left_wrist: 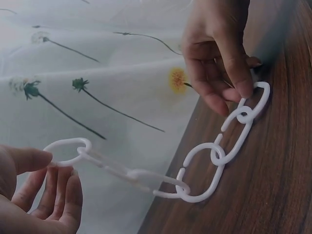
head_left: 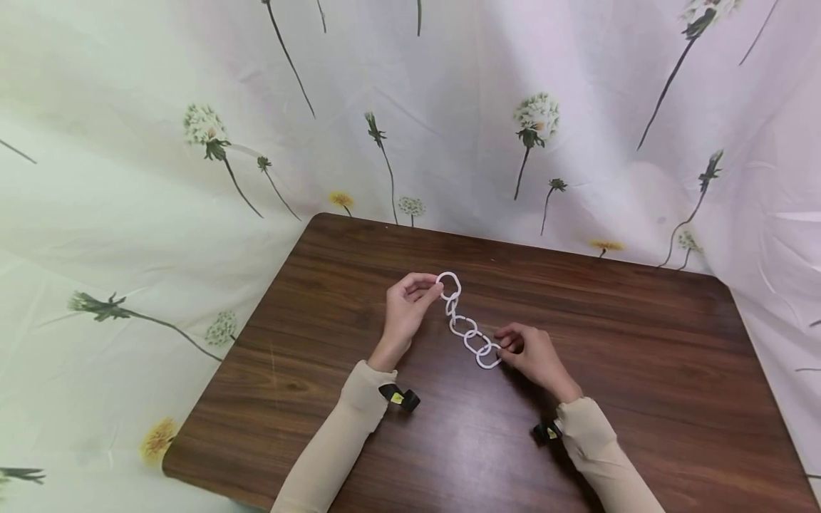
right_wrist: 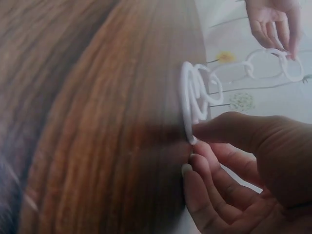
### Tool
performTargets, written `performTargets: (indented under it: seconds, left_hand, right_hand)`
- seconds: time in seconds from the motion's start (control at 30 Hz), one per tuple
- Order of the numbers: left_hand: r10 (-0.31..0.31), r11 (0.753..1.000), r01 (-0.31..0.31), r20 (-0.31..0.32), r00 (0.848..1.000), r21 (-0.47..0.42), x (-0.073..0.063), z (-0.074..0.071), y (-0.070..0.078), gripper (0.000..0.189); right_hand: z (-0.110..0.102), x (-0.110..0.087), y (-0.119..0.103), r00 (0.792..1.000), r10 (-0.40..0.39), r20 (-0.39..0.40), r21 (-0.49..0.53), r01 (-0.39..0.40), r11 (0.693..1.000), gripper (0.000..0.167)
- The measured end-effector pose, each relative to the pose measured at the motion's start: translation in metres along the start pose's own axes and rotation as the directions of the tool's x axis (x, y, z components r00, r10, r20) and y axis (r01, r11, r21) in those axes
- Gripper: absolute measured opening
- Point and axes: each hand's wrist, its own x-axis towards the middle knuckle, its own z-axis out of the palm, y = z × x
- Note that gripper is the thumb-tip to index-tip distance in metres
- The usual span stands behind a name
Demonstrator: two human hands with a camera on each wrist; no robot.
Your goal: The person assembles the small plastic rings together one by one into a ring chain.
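A short chain of several white oval links stretches between my two hands above the table. My left hand pinches the end link between thumb and fingers, holding that end higher. The right hand pinches the link at the other end, low over the wood. Small gaps show in the sides of some links, as in the large middle link in the left wrist view. From the raised left end the chain slopes down toward the right hand.
Brown wood-grain table with rounded corners lies under both hands. A pale cloth printed with dandelions hangs behind it and along its left side. Each wrist wears a black strap mount over a beige sleeve.
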Motion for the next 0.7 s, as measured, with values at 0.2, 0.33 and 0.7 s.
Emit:
performTargets:
  seconds: [0.2, 0.33, 0.7]
  left_hand:
    - [-0.006, 1.000, 0.006, -0.011, 1.000, 0.012, -0.001, -0.004, -0.002, 0.021]
    - [-0.006, 1.000, 0.006, -0.023, 1.000, 0.016, -0.002, -0.006, -0.003, 0.021]
    - [-0.040, 0.999, 0.040, -0.029, 0.999, 0.018, -0.003, -0.009, -0.010, 0.020]
  right_hand:
    - [0.001, 0.001, -0.004, 0.999, 0.028, -0.019, -0.084, -0.030, 0.996, 0.021]
    - [-0.004, 0.000, -0.007, 0.996, 0.081, -0.025, -0.133, -0.084, 0.987, 0.020]
    - [-0.016, -0.007, -0.002, 0.992, 0.121, -0.020, -0.161, -0.123, 0.979, 0.017]
